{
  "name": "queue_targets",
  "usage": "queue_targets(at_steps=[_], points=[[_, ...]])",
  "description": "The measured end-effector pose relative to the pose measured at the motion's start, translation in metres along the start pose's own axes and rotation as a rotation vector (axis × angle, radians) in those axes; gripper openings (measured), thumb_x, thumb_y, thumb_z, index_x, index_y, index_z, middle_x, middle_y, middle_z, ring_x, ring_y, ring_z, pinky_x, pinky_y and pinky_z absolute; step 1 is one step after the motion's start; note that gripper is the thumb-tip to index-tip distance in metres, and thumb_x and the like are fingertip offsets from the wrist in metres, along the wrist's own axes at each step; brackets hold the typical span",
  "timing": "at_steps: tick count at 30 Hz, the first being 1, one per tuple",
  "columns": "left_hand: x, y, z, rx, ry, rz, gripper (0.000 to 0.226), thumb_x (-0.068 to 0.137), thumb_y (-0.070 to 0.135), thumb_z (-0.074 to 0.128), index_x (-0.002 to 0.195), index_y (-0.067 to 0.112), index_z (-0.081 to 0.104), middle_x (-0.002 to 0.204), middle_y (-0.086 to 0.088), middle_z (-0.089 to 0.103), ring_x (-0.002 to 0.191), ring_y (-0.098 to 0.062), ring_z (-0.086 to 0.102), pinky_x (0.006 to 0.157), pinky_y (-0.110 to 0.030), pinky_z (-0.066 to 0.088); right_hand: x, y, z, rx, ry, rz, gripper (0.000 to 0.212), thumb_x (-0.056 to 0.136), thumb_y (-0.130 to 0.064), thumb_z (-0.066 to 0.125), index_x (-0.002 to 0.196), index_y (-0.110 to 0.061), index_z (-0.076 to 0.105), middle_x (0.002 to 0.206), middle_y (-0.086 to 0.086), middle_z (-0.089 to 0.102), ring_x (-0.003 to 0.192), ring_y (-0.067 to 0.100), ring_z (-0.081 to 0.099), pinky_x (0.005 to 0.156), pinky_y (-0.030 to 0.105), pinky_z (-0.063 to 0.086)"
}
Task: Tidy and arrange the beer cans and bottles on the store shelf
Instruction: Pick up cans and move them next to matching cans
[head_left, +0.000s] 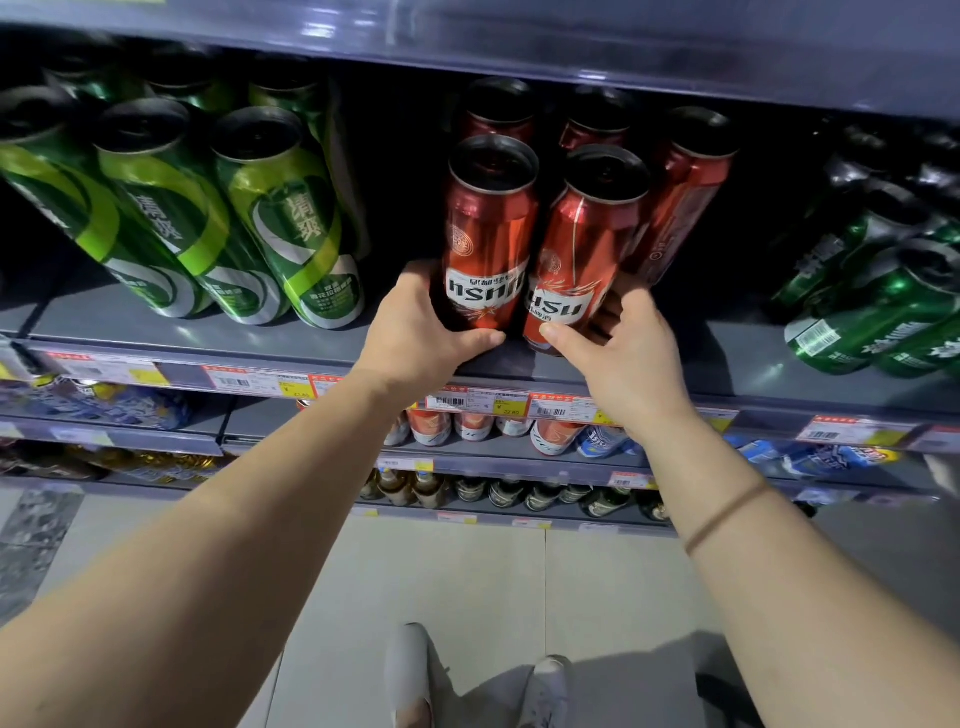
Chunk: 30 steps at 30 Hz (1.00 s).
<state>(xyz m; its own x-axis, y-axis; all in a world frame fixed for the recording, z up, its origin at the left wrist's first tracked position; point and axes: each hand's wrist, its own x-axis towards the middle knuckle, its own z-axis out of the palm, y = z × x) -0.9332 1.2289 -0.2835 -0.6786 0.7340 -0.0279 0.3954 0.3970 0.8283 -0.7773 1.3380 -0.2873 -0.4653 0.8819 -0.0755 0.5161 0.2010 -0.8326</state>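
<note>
Two front red cans are standing side by side near the shelf (311, 332) front edge. The left hand (415, 332) is gripping the left red can (488, 228), fingers curled round its base. The right hand (631, 358) is gripping the right red can (579, 249) likewise. Green cans (234, 218) are standing left of the red cans; dark green cans (883, 306) are standing to their right.

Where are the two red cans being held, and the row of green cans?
Left red can (488, 228), head view, upper body.
Right red can (582, 244), head view, upper body.
Green cans (291, 228), head view, label of rightmost can.
</note>
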Motion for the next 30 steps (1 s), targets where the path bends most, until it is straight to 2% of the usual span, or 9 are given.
queue_targets(at_steps=[5, 8, 12, 15, 17, 20, 23, 27, 30], points=[[0.000, -0.004, 0.004, 0.012, 0.026, -0.002, 0.072, 0.067, 0.034, 0.087, 0.128, 0.018, 0.051, 0.106, 0.014, 0.055, 0.100, -0.003, 0.051, 0.087, -0.019, 0.038, -0.001, 0.001, -0.010, -0.014, -0.044, -0.010, 0.047, 0.074, -0.040, 0.078, 0.110, -0.024, 0.052, 0.111, -0.006, 0.063, 0.100, 0.013, 0.061, 0.088, 0.036, 0.053], [0.000, -0.007, 0.004, 0.029, 0.048, -0.002, 0.071, 0.067, 0.036, 0.088, 0.125, 0.017, 0.053, 0.107, 0.011, 0.059, 0.099, -0.006, 0.053, 0.086, -0.021, 0.040, 0.003, 0.008, -0.027, 0.077, 0.081, 0.054, 0.054, 0.073, -0.031, 0.081, 0.115, -0.025, 0.048, 0.108, -0.012, 0.057, 0.104, 0.010, 0.059, 0.086, 0.025, 0.050], [-0.001, -0.008, 0.006, 0.035, 0.063, -0.002, 0.069, 0.067, 0.035, 0.087, 0.125, 0.016, 0.054, 0.107, 0.010, 0.059, 0.098, -0.007, 0.053, 0.085, -0.021, 0.040, 0.022, 0.017, -0.029, 0.073, 0.200, 0.106, 0.068, 0.065, -0.037, 0.081, 0.122, -0.020, 0.047, 0.108, -0.006, 0.062, 0.097, 0.014, 0.063, 0.088, 0.036, 0.052], [-0.001, -0.009, 0.005, 0.024, 0.057, -0.006, 0.070, 0.066, 0.037, 0.088, 0.126, 0.017, 0.055, 0.112, 0.007, 0.063, 0.101, -0.008, 0.057, 0.086, -0.021, 0.041, 0.035, 0.017, -0.025, 0.065, 0.217, 0.089, 0.060, 0.072, -0.024, 0.081, 0.124, -0.017, 0.052, 0.096, -0.012, 0.063, 0.087, 0.010, 0.063, 0.080, 0.028, 0.049], [0.000, -0.008, 0.005, 0.023, 0.054, -0.003, 0.071, 0.066, 0.037, 0.088, 0.126, 0.018, 0.056, 0.113, 0.007, 0.065, 0.101, -0.009, 0.058, 0.087, -0.022, 0.042, 0.044, 0.018, -0.024, 0.133, 0.211, 0.094, 0.060, 0.071, -0.025, 0.081, 0.124, -0.021, 0.055, 0.097, -0.013, 0.068, 0.093, 0.012, 0.066, 0.086, 0.033, 0.053], [0.001, -0.009, 0.005, 0.035, 0.053, -0.010, 0.070, 0.065, 0.041, 0.087, 0.124, 0.021, 0.056, 0.112, 0.008, 0.065, 0.094, -0.015, 0.064, 0.079, -0.036, 0.054, 0.056, 0.017, -0.022, 0.166, 0.130, 0.117, 0.070, 0.065, -0.030, 0.084, 0.128, -0.032, 0.054, 0.109, -0.015, 0.070, 0.102, 0.010, 0.066, 0.094, 0.037, 0.052], [0.000, -0.010, 0.005, 0.043, 0.044, -0.023, 0.071, 0.064, 0.046, 0.087, 0.123, 0.024, 0.055, 0.114, 0.009, 0.065, 0.092, -0.019, 0.066, 0.073, -0.045, 0.058, 0.066, 0.013, -0.022, 0.163, 0.091, 0.111, 0.076, 0.067, -0.024, 0.085, 0.134, -0.025, 0.049, 0.121, -0.008, 0.066, 0.108, 0.011, 0.062, 0.096, 0.031, 0.048], [0.000, -0.008, 0.005, 0.040, 0.049, -0.032, 0.071, 0.065, 0.043, 0.087, 0.124, 0.021, 0.055, 0.116, 0.008, 0.065, 0.104, -0.012, 0.061, 0.087, -0.029, 0.048, 0.077, 0.009, -0.021, 0.089, 0.134, 0.117, 0.078, 0.068, -0.032, 0.084, 0.132, -0.017, 0.043, 0.125, 0.001, 0.063, 0.112, 0.020, 0.060, 0.090, 0.031, 0.048], [-0.001, -0.007, 0.004, 0.034, 0.047, -0.032, 0.071, 0.065, 0.042, 0.087, 0.124, 0.020, 0.055, 0.115, 0.009, 0.065, 0.103, -0.012, 0.061, 0.086, -0.027, 0.046, 0.080, 0.012, -0.021, 0.093, 0.128, 0.105, 0.076, 0.068, -0.032, 0.085, 0.129, -0.015, 0.044, 0.124, 0.003, 0.062, 0.109, 0.019, 0.060, 0.087, 0.029, 0.047]])
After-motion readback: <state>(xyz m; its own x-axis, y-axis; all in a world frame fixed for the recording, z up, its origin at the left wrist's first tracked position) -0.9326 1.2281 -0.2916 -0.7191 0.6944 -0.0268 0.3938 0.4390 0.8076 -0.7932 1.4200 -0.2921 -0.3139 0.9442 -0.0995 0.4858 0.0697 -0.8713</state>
